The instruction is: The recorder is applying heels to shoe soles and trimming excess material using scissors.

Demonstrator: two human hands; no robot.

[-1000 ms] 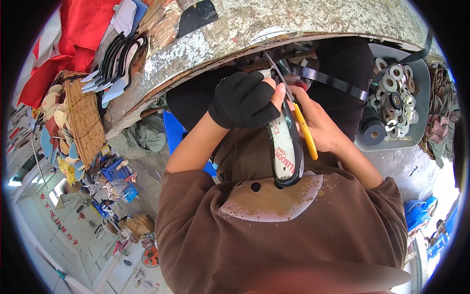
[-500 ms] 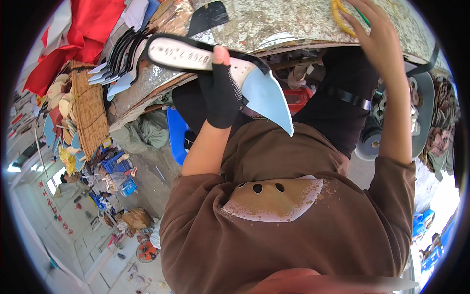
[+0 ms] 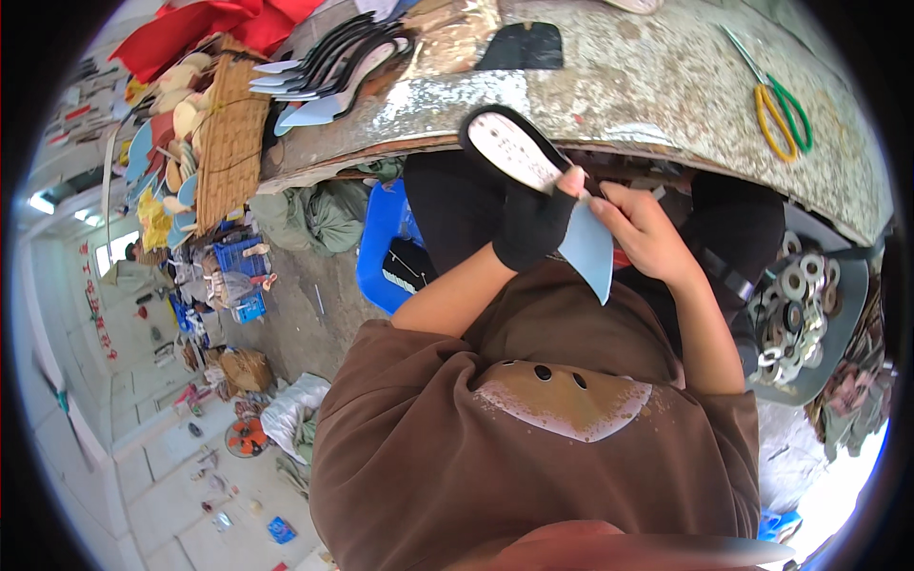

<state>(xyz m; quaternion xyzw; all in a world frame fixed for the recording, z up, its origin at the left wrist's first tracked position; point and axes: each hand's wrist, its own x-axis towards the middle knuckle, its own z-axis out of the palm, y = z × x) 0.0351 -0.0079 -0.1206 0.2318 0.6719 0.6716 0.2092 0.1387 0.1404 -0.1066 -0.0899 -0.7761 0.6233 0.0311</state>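
A shoe insole with a white face, black edging and a light-blue pointed end is held over my lap, in front of the bench edge. My left hand, in a black fingerless glove, closes round its middle, with the thumb on top. My bare right hand pinches the edging beside the blue end. Scissors with yellow and green handles lie on the bench at the right. A stack of similar insoles rests at the bench's left.
The worn workbench spans the far side, with a black flat piece on it. A woven basket holding cut pieces stands left. A blue bin and a grey tub of tape rolls flank my legs.
My right hand has come from beside the scissors to the insole and now pinches its edging. The view has shifted, and my left hand still grips the insole.
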